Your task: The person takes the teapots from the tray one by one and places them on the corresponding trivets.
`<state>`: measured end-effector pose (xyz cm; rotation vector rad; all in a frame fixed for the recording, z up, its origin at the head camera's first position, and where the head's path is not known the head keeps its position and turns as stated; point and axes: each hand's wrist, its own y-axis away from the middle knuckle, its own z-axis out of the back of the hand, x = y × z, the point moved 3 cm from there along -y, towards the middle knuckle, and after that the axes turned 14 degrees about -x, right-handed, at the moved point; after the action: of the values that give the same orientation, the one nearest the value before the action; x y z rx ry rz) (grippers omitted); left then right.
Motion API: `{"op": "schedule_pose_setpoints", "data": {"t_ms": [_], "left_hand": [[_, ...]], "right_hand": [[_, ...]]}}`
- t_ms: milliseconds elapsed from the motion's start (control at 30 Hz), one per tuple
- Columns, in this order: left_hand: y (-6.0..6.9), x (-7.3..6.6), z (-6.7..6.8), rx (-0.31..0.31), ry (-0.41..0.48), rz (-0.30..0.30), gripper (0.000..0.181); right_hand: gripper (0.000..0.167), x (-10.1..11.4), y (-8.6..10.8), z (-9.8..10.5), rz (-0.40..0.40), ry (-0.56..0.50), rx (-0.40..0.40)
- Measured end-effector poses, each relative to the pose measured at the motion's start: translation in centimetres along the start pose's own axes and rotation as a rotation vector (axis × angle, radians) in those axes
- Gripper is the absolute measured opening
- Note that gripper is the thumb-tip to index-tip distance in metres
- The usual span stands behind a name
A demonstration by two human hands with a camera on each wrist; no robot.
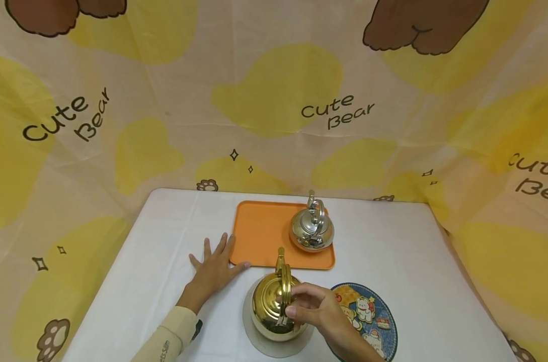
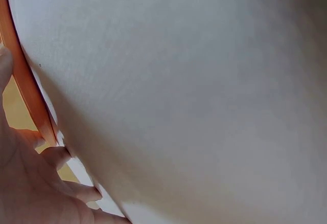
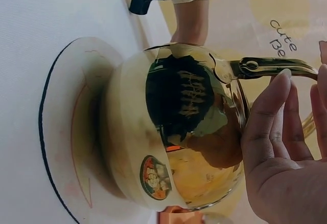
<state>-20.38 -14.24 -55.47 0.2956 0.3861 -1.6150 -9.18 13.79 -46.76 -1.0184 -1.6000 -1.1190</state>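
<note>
Head view: my right hand [image 1: 316, 304] has the arched handle [image 1: 286, 287] of the gold kettle [image 1: 264, 312], its fingers curled in, thumb on the near side and the others behind the bar, with little gap left between them. The gold kettle stands upright over the pale round mat [image 1: 274, 350], spout pointing away from me; I can't tell whether its base touches that mat or is just clear of it. My left hand [image 1: 212, 274] holds nothing; its fingers are straight and spread wide on the tabletop [image 1: 414, 251], the thumb side against the near left corner of the orange tray [image 1: 260, 234], as though steadying it. As for progress, the grip on the gold kettle is made, and the silver kettle [image 1: 306, 237] stands on the right part of the tray, while the tray's left part has nothing on it. The gold kettle is not on the tray, so if it belongs there, I judge that the carrying and the letting go are left. A blue round mat [image 1: 384, 301] with bear pictures lies beside my right wrist.
</note>
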Motion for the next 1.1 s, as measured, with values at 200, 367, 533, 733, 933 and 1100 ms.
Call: {"op": "schedule_pose_setpoints", "data": {"t_ms": [200, 367, 533, 733, 933, 1100], "left_hand": [[0.0, -0.1, 0.1, 0.005, 0.002, 0.005, 0.102], [0.0, -0.1, 0.1, 0.005, 0.003, 0.003, 0.102], [-0.1, -0.1, 0.1, 0.003, 0.006, 0.003, 0.102], [0.0, -0.1, 0.2, 0.010, 0.004, 0.009, 0.102], [0.0, -0.2, 0.3, 0.008, 0.010, 0.006, 0.101], [0.0, -0.2, 0.3, 0.009, 0.007, 0.004, 0.102]], "right_hand": [[0.028, -0.1, 0.2, 0.0, 0.001, -0.015, 0.015], [0.024, -0.4, 0.5, 0.2, -0.014, -0.021, 0.024], [0.021, -0.8, 0.8, 0.6, 0.003, -0.033, 0.045], [0.024, -1.0, 1.0, 0.6, 0.046, -0.047, 0.051], [0.035, -1.0, 1.2, 0.5, 0.037, -0.054, 0.039], [0.037, -0.6, 1.2, 0.7, 0.031, -0.026, 0.023]]}}
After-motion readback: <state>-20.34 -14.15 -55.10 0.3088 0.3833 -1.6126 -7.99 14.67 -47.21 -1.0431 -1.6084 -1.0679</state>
